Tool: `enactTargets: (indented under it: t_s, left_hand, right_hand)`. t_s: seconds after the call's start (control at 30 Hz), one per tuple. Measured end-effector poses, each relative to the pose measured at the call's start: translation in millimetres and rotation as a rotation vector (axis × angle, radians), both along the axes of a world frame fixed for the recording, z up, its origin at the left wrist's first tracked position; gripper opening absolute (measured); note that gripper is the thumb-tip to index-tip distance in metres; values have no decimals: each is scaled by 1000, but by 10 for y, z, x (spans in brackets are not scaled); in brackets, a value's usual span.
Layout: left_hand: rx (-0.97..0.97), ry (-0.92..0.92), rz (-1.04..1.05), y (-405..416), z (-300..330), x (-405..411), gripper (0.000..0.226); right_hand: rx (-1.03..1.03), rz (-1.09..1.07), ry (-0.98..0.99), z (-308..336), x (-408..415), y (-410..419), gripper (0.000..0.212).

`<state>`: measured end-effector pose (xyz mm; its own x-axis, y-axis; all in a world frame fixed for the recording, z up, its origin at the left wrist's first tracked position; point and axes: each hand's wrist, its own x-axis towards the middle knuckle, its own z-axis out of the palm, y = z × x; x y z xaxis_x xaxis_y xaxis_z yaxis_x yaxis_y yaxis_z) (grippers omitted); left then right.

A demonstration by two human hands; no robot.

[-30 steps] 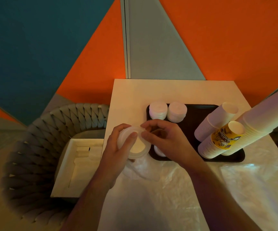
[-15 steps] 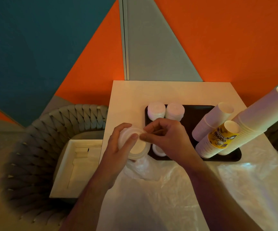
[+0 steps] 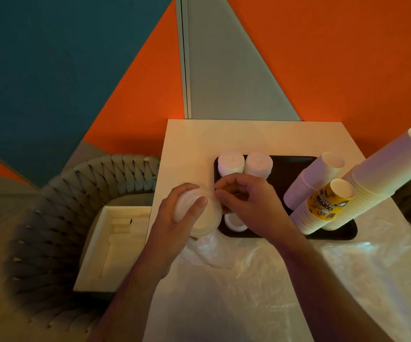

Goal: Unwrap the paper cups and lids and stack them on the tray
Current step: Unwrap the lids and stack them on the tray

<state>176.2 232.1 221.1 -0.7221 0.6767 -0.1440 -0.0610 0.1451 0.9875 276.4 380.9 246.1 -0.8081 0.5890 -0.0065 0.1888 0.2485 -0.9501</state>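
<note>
You work at a pale square table (image 3: pixel 194 139) pushed against a wall of orange, teal and grey angled panels (image 3: pixel 224 77). Your left hand (image 3: pixel 175 218) curls round a stack of white plastic lids (image 3: pixel 205 218), thumb across its top, held above the table's left edge just beside the black rectangular tray (image 3: pixel 286 166). Your right hand (image 3: pixel 246 201) pinches at the rim of that stack with thumb and forefinger. On the tray two short stacks of white lids (image 3: pixel 245 162) stand at the far left corner, one small white lid (image 3: pixel 234 222) lies near your right wrist, and three leaning stacks of paper cups (image 3: pixel 362 183), one with a yellow printed cup on top, fill the right side. Crumpled clear plastic wrap (image 3: pixel 249 280) covers the near tabletop. To the left, a grey woven chair (image 3: pixel 51 218) holds a white foam insert (image 3: pixel 113 243).
</note>
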Motion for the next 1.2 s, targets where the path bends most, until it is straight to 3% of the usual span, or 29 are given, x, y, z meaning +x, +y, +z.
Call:
enactTargets:
  t_s: [0.23, 0.43, 0.53, 0.6, 0.7, 0.8, 0.87, 1.03, 1.2]
  left_hand:
    - [1, -8, 30, 32, 10, 19, 39]
    - [14, -61, 35, 53, 53, 39, 36]
    - [3, -79, 41, 74, 68, 41, 34]
    - [-14, -78, 54, 87, 59, 28, 40]
    - [-19, -81, 49, 84, 39, 7, 40]
    - [-6, -59, 71, 75, -7, -23, 35]
    - [-13, -44, 103, 58, -50, -45, 33]
    - [-33, -47, 152, -2, -108, -72, 30]
    - [-69, -27, 181, -74, -142, -103, 32]
  right_hand:
    - [197, 55, -4, 53, 45, 19, 3]
    - [226, 36, 3, 32, 31, 65, 5]
    - [79, 21, 36, 8, 27, 82, 3]
    - [-42, 65, 14, -38, 25, 113, 15]
    - [-46, 132, 16, -120, 35, 156, 24]
    - [-436, 17, 179, -159, 38, 259, 20]
    - [-539, -68, 218, -275, 26, 380, 17]
    - [196, -81, -157, -1028, 30, 645, 30]
    - [416, 19, -334, -1738, 120, 685, 34]
